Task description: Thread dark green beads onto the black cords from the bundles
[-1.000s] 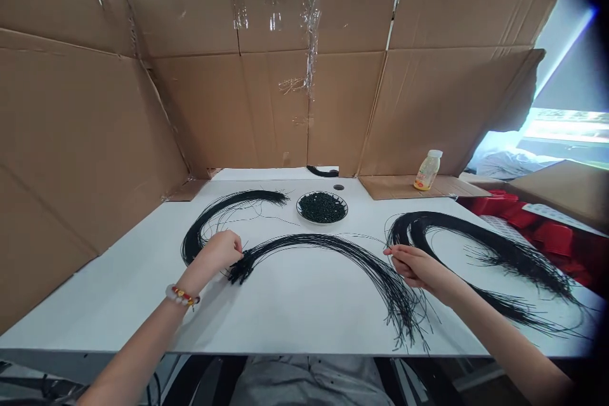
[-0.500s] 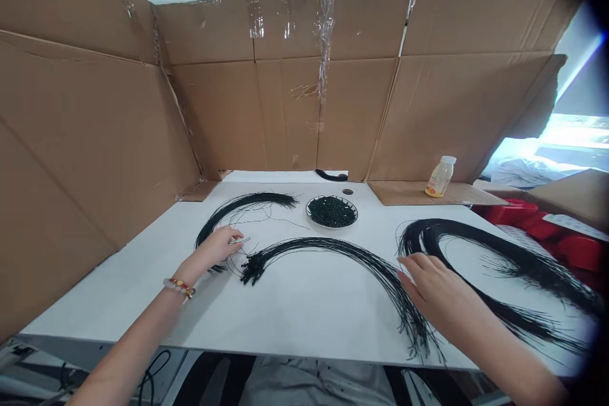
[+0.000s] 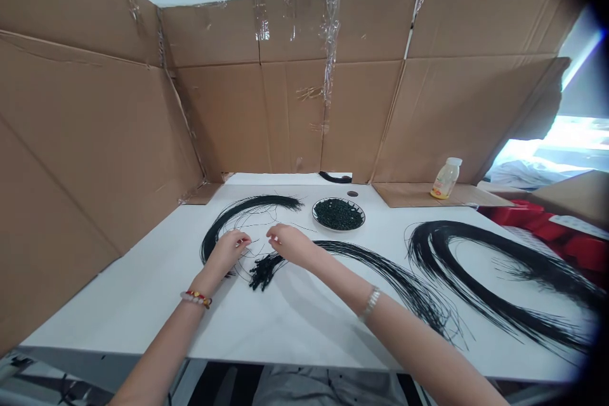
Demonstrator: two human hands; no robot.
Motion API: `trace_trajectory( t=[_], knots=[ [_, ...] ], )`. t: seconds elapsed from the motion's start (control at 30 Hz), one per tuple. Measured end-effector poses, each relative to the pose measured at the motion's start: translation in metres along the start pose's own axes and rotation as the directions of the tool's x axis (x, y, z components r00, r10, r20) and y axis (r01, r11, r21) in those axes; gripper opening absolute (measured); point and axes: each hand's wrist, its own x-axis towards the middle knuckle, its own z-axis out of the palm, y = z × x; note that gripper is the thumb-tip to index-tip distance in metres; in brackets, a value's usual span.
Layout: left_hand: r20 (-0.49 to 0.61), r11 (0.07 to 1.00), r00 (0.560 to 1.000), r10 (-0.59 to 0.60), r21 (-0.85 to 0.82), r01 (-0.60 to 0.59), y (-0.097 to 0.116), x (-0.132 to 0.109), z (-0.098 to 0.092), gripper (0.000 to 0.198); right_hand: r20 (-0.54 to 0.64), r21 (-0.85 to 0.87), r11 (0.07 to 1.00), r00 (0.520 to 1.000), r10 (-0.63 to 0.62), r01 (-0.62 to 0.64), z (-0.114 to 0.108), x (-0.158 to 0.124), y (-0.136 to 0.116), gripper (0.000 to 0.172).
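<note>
The near ends of the curved black bundle of thin strands (image 3: 222, 219) at the left were partly hidden behind the left hand (image 3: 243, 242). The right forearm crossed the middle bundle of black wiry strands (image 3: 366, 254), covering part of its length, though its clumped dark tips (image 3: 262, 271) showed just on the near side of the hands. At the right, the looped thick black bundle (image 3: 440, 247) ran into a dark blur at the edge of view, its far-right ends unclear; both forearms were cut off at the near edge.

The left arm reached up from the near left, wrist bent inward, thumb and fingers pinched on a thin black strand (image 3: 254, 241), too fine to trace. The right hand (image 3: 273, 236) came across from the near right, palm down, fingers curled towards the left hand, their tips near but apart; whether it gripped anything I could not tell. All the bundles lay on the white desk (image 3: 304, 336). Beyond the hands stood a round white dark-rimmed dish (image 3: 328, 228) of small blackish-green beads (image 3: 339, 213), too small to tell apart
</note>
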Motion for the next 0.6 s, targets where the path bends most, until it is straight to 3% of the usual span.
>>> trace_trajectory(
  t=[0.1, 0.23, 0.43, 0.6],
  knots=[
    [-0.017, 0.999, 1.000, 0.008, -0.037, -0.009, -0.007, 0.000, -0.001, 0.022, -0.009, 0.064, 0.998, 1.000, -0.019, 0.019, 0.024, 0.041, -0.006, 0.029],
    [-0.035, 0.998, 0.999, 0.019, -0.064, -0.021, -0.017, 0.000, -0.001, 0.021, -0.006, 0.120, 0.993, 1.000, -0.024, 0.025, 0.043, 0.064, -0.013, 0.028],
    [-0.052, 0.994, 0.997, 0.060, -0.087, -0.064, -0.021, -0.004, 0.004, 0.022, -0.033, 0.189, 0.981, 0.999, -0.028, 0.034, 0.042, 0.063, -0.014, 0.030],
    [-0.043, 0.993, 0.998, 0.043, -0.108, -0.047, -0.025, -0.005, 0.008, 0.022, -0.073, 0.296, 0.952, 0.995, -0.062, 0.081, 0.018, 0.041, -0.035, 0.028]
  ],
)
